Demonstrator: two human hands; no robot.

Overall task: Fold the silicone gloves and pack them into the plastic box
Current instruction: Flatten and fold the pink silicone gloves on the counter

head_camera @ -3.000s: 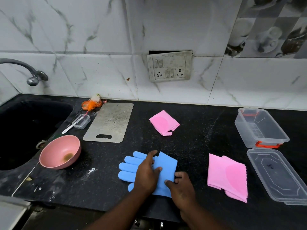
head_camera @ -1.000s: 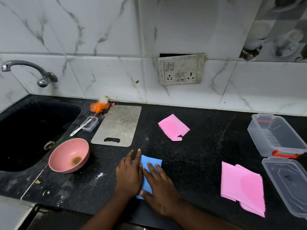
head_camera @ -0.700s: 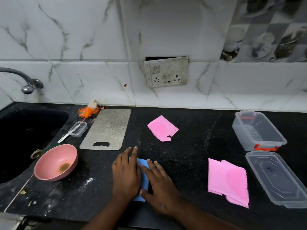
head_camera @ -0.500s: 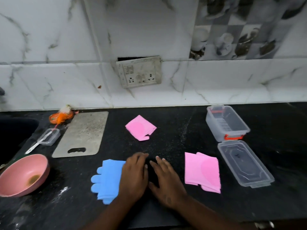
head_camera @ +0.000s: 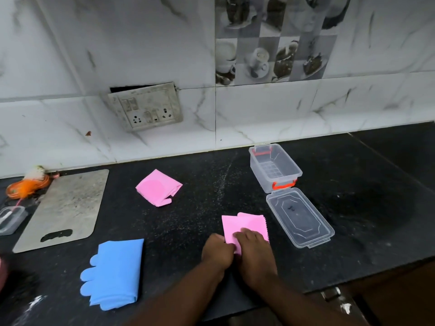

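The fingers (head_camera: pixel 244 236) of the right hand (head_camera: pixel 255 252) lie curled over the near edge of a pink glove (head_camera: pixel 242 225), pressing on it, while the left hand (head_camera: pixel 217 251) pinches the same glove at its near left corner. The glove is smooth, flat silicone with a saw-toothed right edge, and it lies on the speckled black stone surface (head_camera: pixel 204 208). Just to its right rests a clear plastic lid (head_camera: pixel 300 217), rectangular with rounded corners. Beyond the lid stands the clear plastic box (head_camera: pixel 275 167), open, with orange clips at both ends and a ribbed floor. A second folded pink glove (head_camera: pixel 159 188) lies farther back to the left, apart from the rest. Near the front left lies a folded blue glove (head_camera: pixel 115 274), its rounded finger ends pointing left. A grey, mottled cutting board (head_camera: pixel 63 208) sits beyond it.
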